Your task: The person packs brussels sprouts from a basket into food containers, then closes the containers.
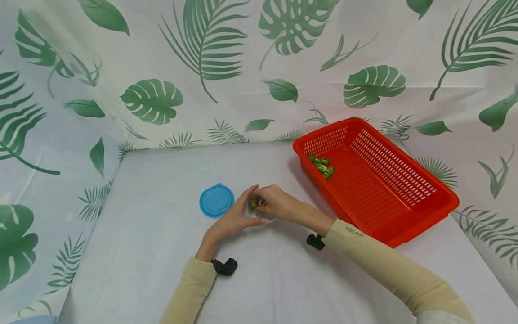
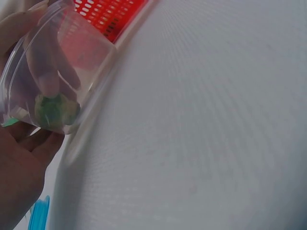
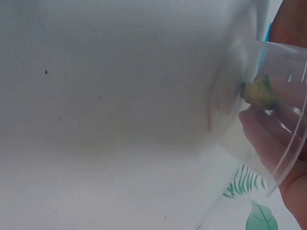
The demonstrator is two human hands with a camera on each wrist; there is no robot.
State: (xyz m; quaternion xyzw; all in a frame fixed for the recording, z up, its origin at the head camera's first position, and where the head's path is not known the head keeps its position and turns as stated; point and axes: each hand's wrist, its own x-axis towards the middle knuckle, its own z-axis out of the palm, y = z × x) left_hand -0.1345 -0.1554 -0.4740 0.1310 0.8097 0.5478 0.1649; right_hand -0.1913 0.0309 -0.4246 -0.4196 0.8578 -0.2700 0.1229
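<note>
A clear plastic tub [image 2: 88,52] stands on the table, with my left hand [image 1: 232,219] curved round its side and gripping it. Thumb and fingers of that hand spread across the wall near the rim. My right hand [image 1: 279,202] reaches down into the tub, its fingertips at a green Brussels sprout [image 3: 260,92] low inside. The fingers close about the sprout, which shows through the clear wall in both wrist views. To the left of the hands, a round blue lid [image 1: 216,200] with a small tab lies flat.
A red perforated plastic basket [image 1: 404,225] stands at the right, close to my right forearm. Several Brussels sprouts [image 1: 321,167] lie bunched in its left corner. The table bears a white cloth [image 1: 149,234]. Behind it hangs a leaf-patterned sheet [image 1: 243,54].
</note>
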